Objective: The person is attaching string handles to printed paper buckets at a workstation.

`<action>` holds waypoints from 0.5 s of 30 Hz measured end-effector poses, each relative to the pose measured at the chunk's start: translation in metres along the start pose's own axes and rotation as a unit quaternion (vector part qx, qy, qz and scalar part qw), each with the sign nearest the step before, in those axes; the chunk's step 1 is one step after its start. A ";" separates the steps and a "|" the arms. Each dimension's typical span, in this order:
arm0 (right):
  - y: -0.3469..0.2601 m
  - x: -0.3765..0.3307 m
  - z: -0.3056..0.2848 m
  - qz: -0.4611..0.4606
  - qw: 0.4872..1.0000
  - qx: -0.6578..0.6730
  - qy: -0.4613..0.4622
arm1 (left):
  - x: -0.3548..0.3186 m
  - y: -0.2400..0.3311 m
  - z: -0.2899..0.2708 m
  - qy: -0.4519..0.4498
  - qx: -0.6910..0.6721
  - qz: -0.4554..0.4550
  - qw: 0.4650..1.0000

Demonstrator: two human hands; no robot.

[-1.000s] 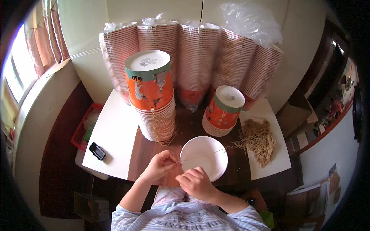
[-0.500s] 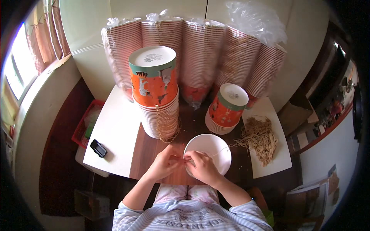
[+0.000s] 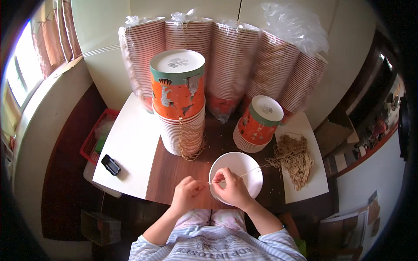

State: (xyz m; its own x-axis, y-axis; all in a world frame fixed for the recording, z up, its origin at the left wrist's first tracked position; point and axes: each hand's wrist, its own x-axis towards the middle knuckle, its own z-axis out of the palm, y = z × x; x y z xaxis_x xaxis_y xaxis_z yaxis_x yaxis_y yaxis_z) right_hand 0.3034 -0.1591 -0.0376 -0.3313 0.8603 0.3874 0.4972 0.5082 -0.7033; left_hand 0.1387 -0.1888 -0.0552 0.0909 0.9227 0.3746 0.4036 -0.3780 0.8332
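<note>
In front of me a white paper bucket [image 3: 249,162] stands with its open mouth facing up. My right hand [image 3: 234,190] is over its left side, thumb and fingers pinching a thin tan cord [image 3: 249,174]. The cord crosses the bucket's mouth toward a tangled bundle of tan cords [image 3: 294,162] on the right. My left hand [image 3: 187,194] is closed just left of the bucket's rim, its fingertips pinched on the short end of the cord between both hands. Exactly how the cord meets the rim is too small to tell.
A tall stack of nested orange-and-green paper buckets [image 3: 179,108], with cords draped down its side, stands left of centre. A shorter stack [image 3: 260,119] is at right. Several plastic-bagged stacks [image 3: 233,65] line the back. A small black tray [image 3: 111,165] and red basket [image 3: 89,141] are left.
My hands have drawn slightly apart, the left moving a little left and down. A short piece of cord now shows between them. The view has shifted slightly.
</note>
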 end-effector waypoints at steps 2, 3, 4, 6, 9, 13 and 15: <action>-0.001 0.000 0.000 0.015 1.000 0.017 -0.010 | -0.004 -0.001 0.007 0.004 0.036 0.035 0.999; -0.001 0.000 0.000 0.016 1.000 0.015 -0.011 | -0.004 -0.002 0.011 0.004 0.035 0.035 0.999; -0.001 -0.001 -0.001 0.017 0.999 0.026 -0.011 | -0.003 -0.002 0.014 0.014 0.048 0.034 0.998; -0.001 0.000 -0.002 0.018 0.999 0.037 -0.012 | -0.002 -0.004 0.016 0.025 0.062 0.034 0.997; -0.001 0.000 -0.002 0.007 0.999 0.037 -0.012 | -0.001 -0.006 0.015 0.021 0.070 0.041 0.997; 0.001 -0.001 -0.001 0.006 0.999 0.031 -0.013 | -0.001 -0.011 0.013 -0.009 0.098 0.073 0.992; 0.002 -0.001 -0.001 0.005 0.999 0.028 -0.016 | -0.002 -0.013 0.013 -0.024 0.107 0.086 0.990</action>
State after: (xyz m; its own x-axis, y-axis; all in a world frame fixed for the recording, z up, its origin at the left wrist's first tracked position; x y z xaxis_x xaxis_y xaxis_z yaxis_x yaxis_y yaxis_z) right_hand 0.3057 -0.1592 -0.0389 -0.3514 0.8635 0.3617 0.4555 0.4953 -0.7397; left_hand 0.1449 -0.1850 -0.0720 0.2165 0.8505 0.4794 0.5610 -0.5102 0.6519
